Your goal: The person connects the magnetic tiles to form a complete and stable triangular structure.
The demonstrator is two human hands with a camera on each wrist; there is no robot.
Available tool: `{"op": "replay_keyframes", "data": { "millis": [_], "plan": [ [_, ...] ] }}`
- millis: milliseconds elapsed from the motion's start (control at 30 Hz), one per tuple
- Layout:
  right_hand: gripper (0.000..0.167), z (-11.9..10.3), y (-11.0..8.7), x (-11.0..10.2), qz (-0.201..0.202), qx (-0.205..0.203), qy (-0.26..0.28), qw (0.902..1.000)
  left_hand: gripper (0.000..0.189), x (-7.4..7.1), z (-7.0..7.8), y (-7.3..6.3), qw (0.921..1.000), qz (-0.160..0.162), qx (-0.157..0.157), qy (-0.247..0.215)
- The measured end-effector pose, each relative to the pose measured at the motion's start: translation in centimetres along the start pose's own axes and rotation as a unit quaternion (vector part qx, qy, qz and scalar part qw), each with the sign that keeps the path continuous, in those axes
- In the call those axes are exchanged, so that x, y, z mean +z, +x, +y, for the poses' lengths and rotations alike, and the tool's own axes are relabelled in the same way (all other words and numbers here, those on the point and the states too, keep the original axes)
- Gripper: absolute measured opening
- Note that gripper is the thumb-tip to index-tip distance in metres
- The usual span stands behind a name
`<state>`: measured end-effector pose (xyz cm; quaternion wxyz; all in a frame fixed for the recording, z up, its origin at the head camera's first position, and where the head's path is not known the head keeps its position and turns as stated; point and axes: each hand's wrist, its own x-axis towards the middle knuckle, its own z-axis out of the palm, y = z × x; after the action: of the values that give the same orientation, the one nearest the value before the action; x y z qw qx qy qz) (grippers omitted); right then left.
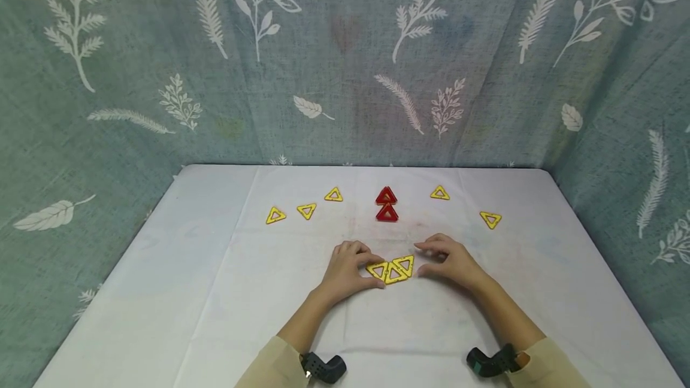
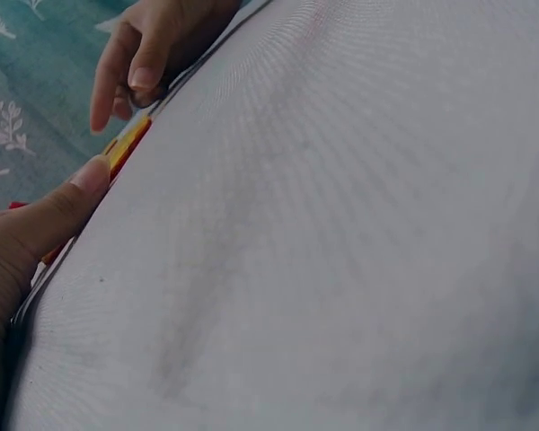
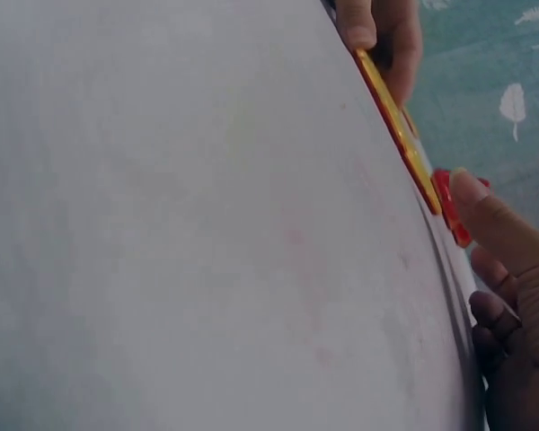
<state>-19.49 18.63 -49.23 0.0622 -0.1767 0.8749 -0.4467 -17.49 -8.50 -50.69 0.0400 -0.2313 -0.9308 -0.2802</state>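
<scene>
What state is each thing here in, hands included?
Left hand: pinching the yellow row's left end.
Right hand: open, holding nothing, near the row's right end.
Yellow row: three triangles, touching side by side.
Red triangles: grouped, one behind another.
Five loose yellow triangles: lying apart from one another.
White tablecloth: spread out, creased.

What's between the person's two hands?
Three yellow triangles in a row, as the head view shows. The left hand pinches one end; the right hand is just short of the other.
</scene>
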Motion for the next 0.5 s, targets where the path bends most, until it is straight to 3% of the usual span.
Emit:
{"op": "replay_keyframes", "data": {
  "millis": [200, 500],
  "plan": [
    [0.05, 0.7, -0.4, -1.6, 0.044, -0.007, -0.002, 0.999, 0.048, 0.0, -0.1, 0.0, 1.0, 0.004, 0.005, -0.001],
    [0.049, 2.5, -1.3, -4.7, 0.09, 0.001, -0.034, 0.9954, 0.047, -0.5, -0.1, -0.1, 0.999, -0.037, 0.026, 0.008]
  ]
}}
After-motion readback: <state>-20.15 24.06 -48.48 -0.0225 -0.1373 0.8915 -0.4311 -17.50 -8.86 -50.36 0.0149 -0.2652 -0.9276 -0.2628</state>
